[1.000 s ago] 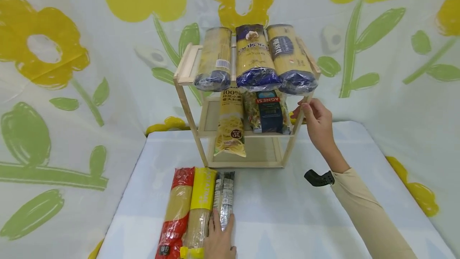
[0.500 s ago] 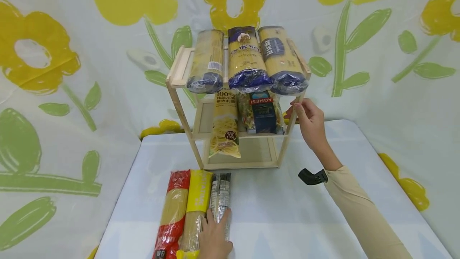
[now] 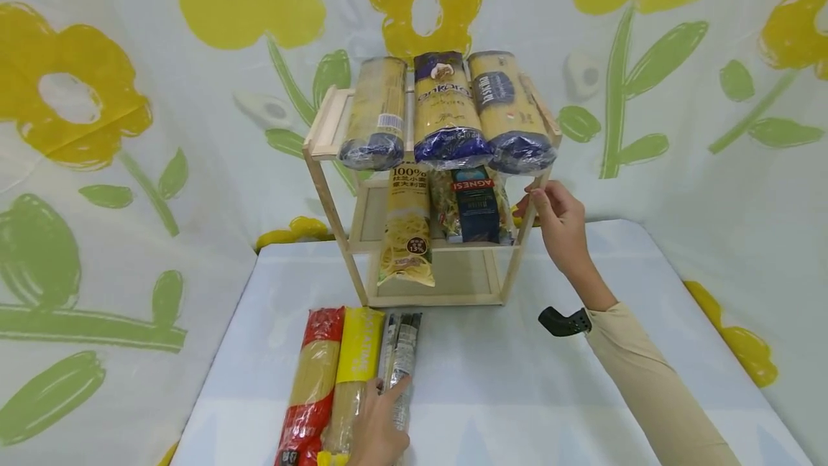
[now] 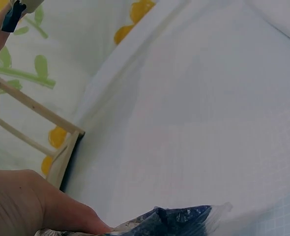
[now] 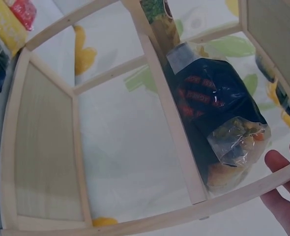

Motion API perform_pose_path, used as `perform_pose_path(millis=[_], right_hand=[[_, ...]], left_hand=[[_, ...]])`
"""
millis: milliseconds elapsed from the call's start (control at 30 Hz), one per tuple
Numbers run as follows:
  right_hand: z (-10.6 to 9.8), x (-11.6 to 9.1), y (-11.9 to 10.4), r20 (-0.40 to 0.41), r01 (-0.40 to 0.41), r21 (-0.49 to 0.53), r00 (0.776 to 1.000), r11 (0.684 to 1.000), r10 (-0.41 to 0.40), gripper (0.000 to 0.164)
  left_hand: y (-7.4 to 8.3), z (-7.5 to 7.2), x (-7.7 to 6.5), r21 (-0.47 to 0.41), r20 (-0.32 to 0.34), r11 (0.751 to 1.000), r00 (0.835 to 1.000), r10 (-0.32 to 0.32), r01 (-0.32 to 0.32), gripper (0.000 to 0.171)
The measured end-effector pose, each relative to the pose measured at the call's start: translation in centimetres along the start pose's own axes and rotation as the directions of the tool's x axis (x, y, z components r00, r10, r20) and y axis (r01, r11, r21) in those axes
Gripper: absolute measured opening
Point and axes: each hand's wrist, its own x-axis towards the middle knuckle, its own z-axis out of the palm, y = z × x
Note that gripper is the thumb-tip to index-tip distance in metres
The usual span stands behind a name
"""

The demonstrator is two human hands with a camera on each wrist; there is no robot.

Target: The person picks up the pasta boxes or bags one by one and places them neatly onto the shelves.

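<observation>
My left hand (image 3: 380, 426) grips a slim silver-and-black noodle package (image 3: 402, 351) on the table, its fingers reaching between that pack and a yellow spaghetti package (image 3: 359, 351). In the left wrist view the thumb presses along the crinkled dark end of the pack (image 4: 179, 221). A red-banded spaghetti package (image 3: 315, 372) lies at the far left of the row. My right hand (image 3: 561, 225) holds the right front post of a wooden shelf rack (image 3: 336, 211). The right wrist view has its fingertips (image 5: 277, 160) around that post, beside a bagged Agnesi pasta (image 5: 218, 93).
On the top shelf lie three spaghetti packs: a plain one (image 3: 375, 110), an Ankara pack (image 3: 448, 110) and a third (image 3: 511, 110). A yellow noodle bag (image 3: 407, 229) juts out from the middle shelf beside the Agnesi bag (image 3: 475, 200). A flowered cloth (image 3: 647, 92) hangs behind.
My left fingers have worked in around the silver-and-black package, and its far end has swung slightly right, away from the yellow pack. The right hand stays on the post. The head view has shifted slightly.
</observation>
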Motion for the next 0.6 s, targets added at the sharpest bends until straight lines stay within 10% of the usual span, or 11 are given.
perform_pose_path(millis=[300,600], right_hand=[[0.1,-0.1,-0.2,-0.001,-0.021,-0.015,1.000,1.000,0.021,0.020],[0.2,0.0,0.0,-0.006,-0.030,-0.023,1.000,0.999,0.030,0.019]], left_hand=[[0.4,-0.2,0.0,-0.033,0.018,0.996,0.996,-0.087,0.088,0.081],[0.4,-1.5,0.1,-0.125,-0.059,0.991,0.997,0.049,-0.056,0.081]])
